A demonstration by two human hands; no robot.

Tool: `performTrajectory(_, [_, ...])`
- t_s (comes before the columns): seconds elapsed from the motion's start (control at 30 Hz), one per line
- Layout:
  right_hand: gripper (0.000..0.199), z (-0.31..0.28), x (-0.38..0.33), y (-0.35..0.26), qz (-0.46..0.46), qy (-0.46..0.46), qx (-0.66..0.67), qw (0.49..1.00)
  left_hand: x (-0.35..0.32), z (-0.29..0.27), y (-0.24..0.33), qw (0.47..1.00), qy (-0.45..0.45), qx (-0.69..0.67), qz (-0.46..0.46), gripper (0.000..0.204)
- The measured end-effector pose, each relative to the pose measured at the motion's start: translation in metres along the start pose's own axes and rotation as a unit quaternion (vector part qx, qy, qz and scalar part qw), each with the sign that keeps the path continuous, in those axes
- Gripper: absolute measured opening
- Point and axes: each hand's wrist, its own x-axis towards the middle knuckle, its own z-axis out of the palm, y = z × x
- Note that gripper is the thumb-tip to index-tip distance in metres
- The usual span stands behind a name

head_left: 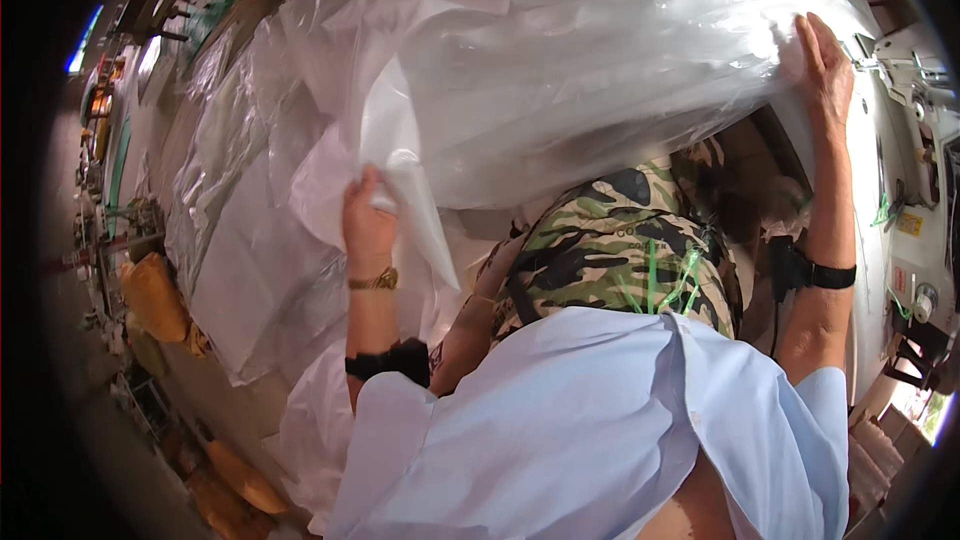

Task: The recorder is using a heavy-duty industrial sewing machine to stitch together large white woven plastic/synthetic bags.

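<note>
A large, crumpled sheet of clear plastic (580, 90) spreads in front of me, its lower edge raised over my lap. At its left side, my left hand (368, 215) is closed in a fist on a whitish fold of this sheet. My right hand (828, 70) is at the far right end of the sheet, higher up, with its fingers fairly straight against the plastic. It seems to pinch the edge there, though the thumb is hidden. The sheet stretches between both hands.
Camouflage cloth (610, 240) covers my lap, with green strands (652, 275) lying on it. To the right stands a white machine (905, 230) with a round dial (925, 302). More plastic (250, 270) is heaped at left, beside a brown-orange bundle (157, 300).
</note>
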Motion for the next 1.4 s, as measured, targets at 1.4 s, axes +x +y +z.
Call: performTrajectory(1.4, [0.040, 0.109, -0.162, -0.184, -0.268, -0.186, 0.277, 0.904, 0.071, 0.459, 0.277, 0.820, -0.350, -0.008, 0.452, 0.037])
